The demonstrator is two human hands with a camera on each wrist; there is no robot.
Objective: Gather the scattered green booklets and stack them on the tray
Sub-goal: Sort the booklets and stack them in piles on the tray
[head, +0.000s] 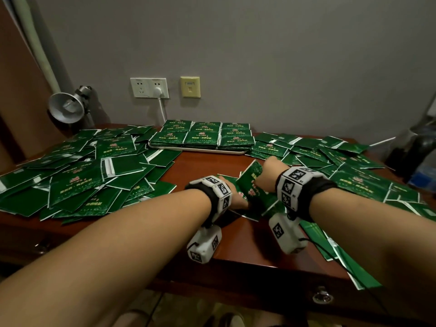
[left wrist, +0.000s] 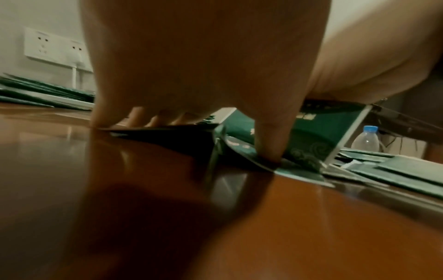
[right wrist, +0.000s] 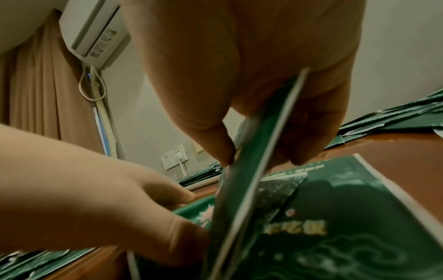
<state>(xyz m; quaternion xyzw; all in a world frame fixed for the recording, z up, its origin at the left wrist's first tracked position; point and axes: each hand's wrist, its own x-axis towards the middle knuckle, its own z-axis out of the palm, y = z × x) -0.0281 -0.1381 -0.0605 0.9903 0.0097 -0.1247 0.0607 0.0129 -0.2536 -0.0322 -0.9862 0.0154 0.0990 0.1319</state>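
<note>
Green booklets lie scattered in a left heap (head: 77,173) and a right heap (head: 349,166) on the wooden table. Neat stacks of booklets (head: 203,135) fill the white tray (head: 200,151) at the back centre. My right hand (head: 271,168) pinches one booklet (right wrist: 251,170) between thumb and fingers and holds it tilted on edge. Just left of it, my left hand (head: 236,199) spans a few flat booklets (left wrist: 167,130) on the table, its fingertips (left wrist: 134,121) at their far edge and the thumb (left wrist: 268,151) at the near edge.
A clamp lamp (head: 66,107) stands at the back left, and a wall socket (head: 149,87) with a white plug is behind the tray. A water bottle (left wrist: 365,140) and dark objects (head: 420,147) sit at the far right. Bare wood (head: 207,166) shows between tray and hands.
</note>
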